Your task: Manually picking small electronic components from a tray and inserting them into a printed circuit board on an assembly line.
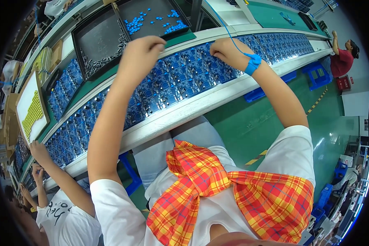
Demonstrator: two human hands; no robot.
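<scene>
My left hand [138, 57] hovers at the near edge of a black divided tray [95, 33], its fingers curled together; anything held is hidden. Small blue disc-shaped components [135, 24] lie scattered in the tray's right compartment, just beyond that hand. Over the row of blue circuit boards [168, 84], my right hand [230, 51] is bent down with thumb and fingers pinched. What sits in that pinch is too small to make out. A blue wrist strap [253, 63] with a thin cord circles my right wrist.
Dark cylindrical parts [97, 64] fill the front of the tray's left compartment. A pale rail [180, 110] edges the board line. At left stands a white box holding yellow parts [33, 112], with a co-worker's hand [40, 151] near it. Blue stools [317, 76] stand at right.
</scene>
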